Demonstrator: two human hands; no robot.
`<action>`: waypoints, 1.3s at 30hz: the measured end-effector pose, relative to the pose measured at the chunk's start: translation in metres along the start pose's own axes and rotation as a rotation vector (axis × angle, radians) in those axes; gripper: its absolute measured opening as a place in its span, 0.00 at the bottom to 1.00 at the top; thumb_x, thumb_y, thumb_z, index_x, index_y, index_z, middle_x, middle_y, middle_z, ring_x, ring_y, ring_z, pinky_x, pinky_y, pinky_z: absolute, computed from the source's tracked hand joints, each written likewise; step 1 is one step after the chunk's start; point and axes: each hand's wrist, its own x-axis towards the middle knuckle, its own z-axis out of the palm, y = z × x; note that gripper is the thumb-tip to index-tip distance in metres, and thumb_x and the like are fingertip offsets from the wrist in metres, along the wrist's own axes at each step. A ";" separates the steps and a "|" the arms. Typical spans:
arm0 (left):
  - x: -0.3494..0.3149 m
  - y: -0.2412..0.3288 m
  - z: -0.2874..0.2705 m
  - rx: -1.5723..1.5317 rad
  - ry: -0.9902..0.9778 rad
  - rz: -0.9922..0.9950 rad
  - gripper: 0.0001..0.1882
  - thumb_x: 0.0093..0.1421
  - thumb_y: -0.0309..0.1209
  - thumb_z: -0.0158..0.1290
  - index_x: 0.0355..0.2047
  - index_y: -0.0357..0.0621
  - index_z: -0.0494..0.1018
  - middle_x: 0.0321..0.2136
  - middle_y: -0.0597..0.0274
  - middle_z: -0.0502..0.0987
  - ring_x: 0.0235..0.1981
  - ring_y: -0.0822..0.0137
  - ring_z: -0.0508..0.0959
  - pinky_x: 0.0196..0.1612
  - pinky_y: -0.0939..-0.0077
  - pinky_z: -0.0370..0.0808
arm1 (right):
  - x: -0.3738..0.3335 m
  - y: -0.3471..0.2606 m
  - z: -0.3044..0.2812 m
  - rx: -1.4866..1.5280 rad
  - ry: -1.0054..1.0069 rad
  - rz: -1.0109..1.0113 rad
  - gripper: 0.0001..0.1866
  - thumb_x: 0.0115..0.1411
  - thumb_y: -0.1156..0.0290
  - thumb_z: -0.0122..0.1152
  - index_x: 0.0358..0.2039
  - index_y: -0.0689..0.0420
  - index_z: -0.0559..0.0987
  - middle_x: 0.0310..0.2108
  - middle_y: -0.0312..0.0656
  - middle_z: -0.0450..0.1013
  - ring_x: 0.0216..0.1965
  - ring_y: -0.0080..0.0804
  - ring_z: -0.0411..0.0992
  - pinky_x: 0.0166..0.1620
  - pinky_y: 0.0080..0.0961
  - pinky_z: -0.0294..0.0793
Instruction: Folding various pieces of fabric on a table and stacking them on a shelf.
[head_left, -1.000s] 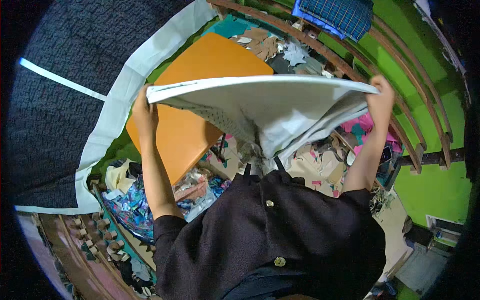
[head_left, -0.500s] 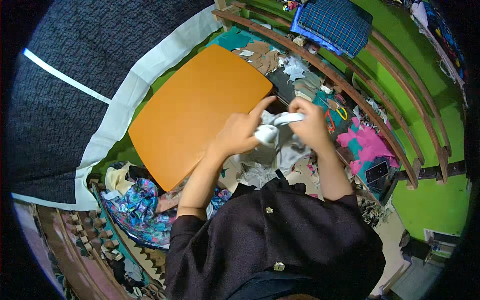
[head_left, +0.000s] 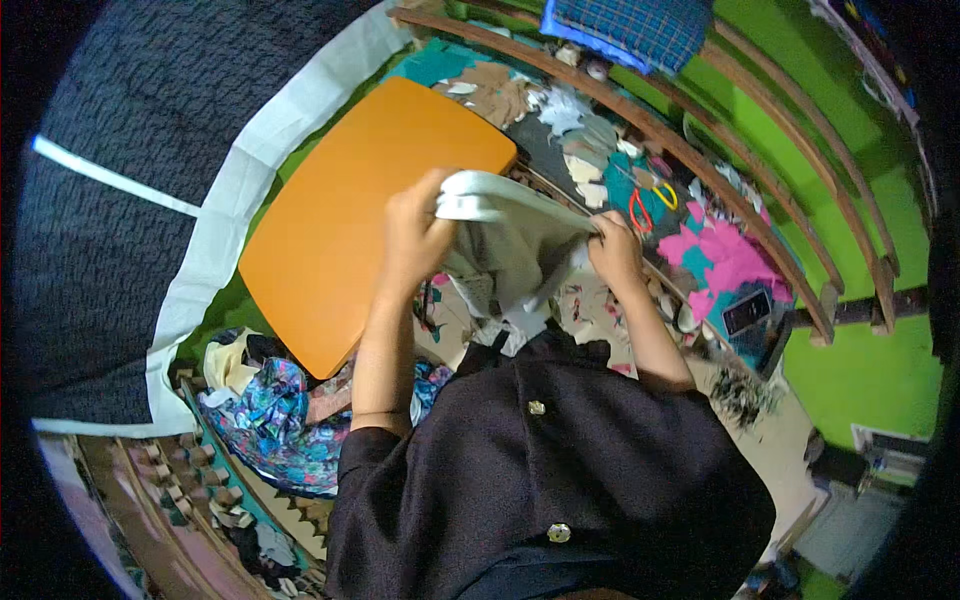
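A whitish-grey cloth [head_left: 510,245] with a thick white band along its upper edge is stretched between my two hands. My left hand [head_left: 413,232] is closed on one end of the band, above the orange table's right part. On the other end, my right hand [head_left: 616,254] grips the cloth's edge with bent fingers. The cloth's lower part hangs down in front of my dark shirt. Whether it is a finished garment or a cut piece, I cannot tell.
An orange tabletop [head_left: 340,210] lies at the left. Beyond my right hand are red-handled scissors [head_left: 641,210], yellow-handled scissors [head_left: 665,196], pink fabric scraps [head_left: 722,250] and a phone [head_left: 747,312]. Wooden rails [head_left: 640,120] run behind them. Flowered fabric [head_left: 275,415] is heaped at the lower left.
My hands have moved apart, the left one to the left. The cloth, bunched between them before, is now spread out with its band pulled taut.
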 end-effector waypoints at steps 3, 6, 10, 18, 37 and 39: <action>0.004 0.002 -0.005 0.024 -0.031 0.000 0.13 0.45 0.19 0.43 0.33 0.35 0.70 0.25 0.50 0.74 0.28 0.60 0.76 0.33 0.76 0.70 | -0.013 0.018 0.011 0.178 0.009 0.157 0.13 0.45 0.77 0.46 0.33 0.61 0.73 0.31 0.46 0.69 0.31 0.37 0.69 0.35 0.27 0.66; 0.006 -0.010 0.007 0.047 -0.046 0.004 0.13 0.46 0.21 0.43 0.33 0.37 0.70 0.24 0.50 0.73 0.26 0.58 0.76 0.31 0.75 0.70 | -0.007 0.047 0.004 0.662 -0.148 0.429 0.12 0.52 0.75 0.45 0.38 0.61 0.71 0.28 0.42 0.71 0.29 0.29 0.69 0.35 0.24 0.67; -0.009 -0.040 0.012 0.317 -0.154 -0.099 0.11 0.48 0.27 0.47 0.34 0.42 0.69 0.21 0.50 0.72 0.23 0.52 0.73 0.28 0.67 0.69 | 0.001 0.023 -0.058 0.447 -0.339 0.227 0.14 0.49 0.70 0.56 0.37 0.60 0.69 0.29 0.43 0.70 0.32 0.29 0.69 0.37 0.24 0.67; -0.015 -0.045 -0.034 0.430 0.121 0.050 0.12 0.46 0.24 0.49 0.34 0.40 0.69 0.22 0.50 0.73 0.25 0.56 0.75 0.29 0.68 0.69 | 0.009 0.045 -0.138 -0.314 0.284 0.146 0.12 0.45 0.74 0.51 0.32 0.53 0.77 0.32 0.47 0.71 0.35 0.42 0.70 0.36 0.33 0.67; -0.095 -0.157 -0.082 0.503 -0.011 -0.433 0.15 0.47 0.29 0.54 0.35 0.41 0.67 0.24 0.47 0.74 0.28 0.51 0.75 0.30 0.66 0.70 | -0.042 0.092 -0.105 0.454 -0.472 0.492 0.12 0.51 0.64 0.58 0.30 0.60 0.73 0.23 0.32 0.69 0.21 0.21 0.63 0.26 0.23 0.63; -0.111 -0.158 -0.087 0.560 0.007 -0.615 0.11 0.46 0.30 0.53 0.31 0.40 0.71 0.22 0.48 0.74 0.26 0.53 0.75 0.29 0.68 0.71 | -0.045 0.076 -0.095 0.590 -0.293 0.395 0.14 0.50 0.67 0.59 0.35 0.60 0.72 0.27 0.32 0.69 0.22 0.20 0.64 0.26 0.23 0.63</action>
